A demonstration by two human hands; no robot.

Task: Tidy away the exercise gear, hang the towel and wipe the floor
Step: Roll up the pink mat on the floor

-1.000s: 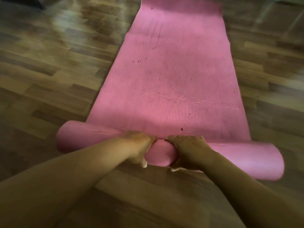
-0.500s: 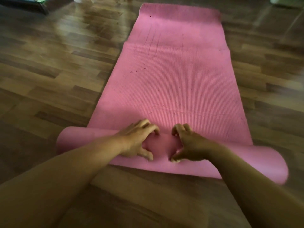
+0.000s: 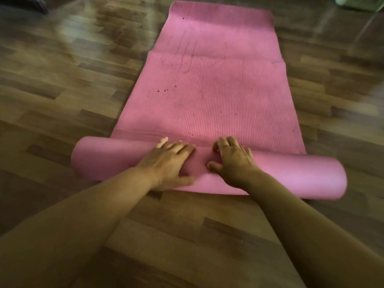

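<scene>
A pink exercise mat (image 3: 212, 96) lies lengthwise on the wooden floor, stretching away from me. Its near end is rolled into a thick roll (image 3: 295, 173) that lies crosswise. My left hand (image 3: 168, 163) presses flat on the middle of the roll, fingers straight over its top and thumb on the near side. My right hand (image 3: 232, 159) rests beside it on the roll, fingers spread and slightly bent over the top. The two hands sit close together, a small gap between them. No towel is in view.
Wooden plank floor (image 3: 62, 84) surrounds the mat on both sides and in front of me. A pale green object (image 3: 357, 3) sits at the far right corner. A dark object (image 3: 31, 5) lies at the far left.
Both hands have come up from gripping the near underside of the roll onto its top. The roll has turned away from me and grown slightly thicker, taking in more of the flat mat.
</scene>
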